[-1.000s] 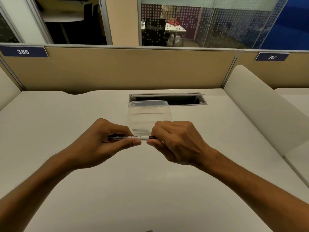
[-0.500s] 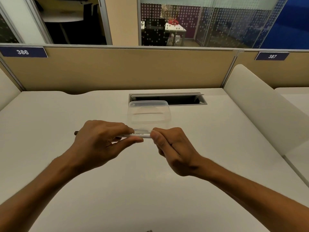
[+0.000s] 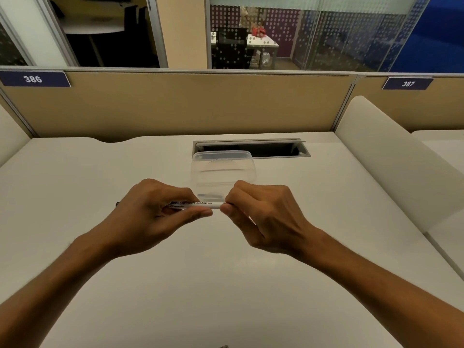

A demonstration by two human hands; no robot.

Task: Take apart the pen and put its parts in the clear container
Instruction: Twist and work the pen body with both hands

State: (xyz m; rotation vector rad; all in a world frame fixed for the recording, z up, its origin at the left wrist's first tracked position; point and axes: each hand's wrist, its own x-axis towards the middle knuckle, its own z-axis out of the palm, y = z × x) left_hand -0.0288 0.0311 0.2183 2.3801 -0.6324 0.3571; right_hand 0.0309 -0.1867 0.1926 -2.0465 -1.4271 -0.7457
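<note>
So both hands are on the pen [image 3: 198,205], which floats level above the bench [image 3: 226,285], just on the near side of the clear container [image 3: 223,172]. The left hand [image 3: 153,212] is wrapped around the barrel, thumb underneath, with a dark tip poking out past it on the side away from the container. The right hand [image 3: 261,217] is curled around the other end and hides it completely, so I can't tell if a cap or plug is in there or how loose it is.

What worries me: if that end lets go all at once, the hands could jerk apart and a small part could fly off, and I'd guess it would roll a long way on that smooth top. The container sits just beyond the pen with nothing in it that I can see, and it looks light, so a stray knuckle could shove it. Right behind the container is an open cable slot [image 3: 251,148], and anything knocked or dropped past the far rim could vanish down there. A tight twist could also slip on the slick barrel.
</note>
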